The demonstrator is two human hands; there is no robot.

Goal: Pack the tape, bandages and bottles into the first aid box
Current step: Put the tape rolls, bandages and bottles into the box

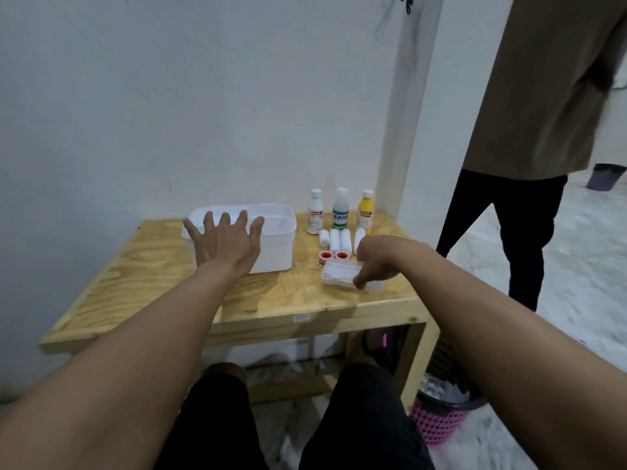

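Observation:
A white first aid box [276,244] stands open on the wooden table [163,266]. My left hand [224,240] lies against its front wall with fingers spread. Right of it stand three bottles: a white one [315,212], a clear one with a green label [340,209] and a yellow one [365,211]. Several white bandage rolls [339,239] lie in front of them, and two red-centred tape rolls [334,256] sit nearer me. My right hand [375,257] pinches the right part of a clear flat plastic tray [339,272] lying on the table.
A person in a tan shirt and black trousers [509,215] stands close to the table's right side. A pink basket [437,425] sits on the floor by the right table leg. My knees are under the table's front edge.

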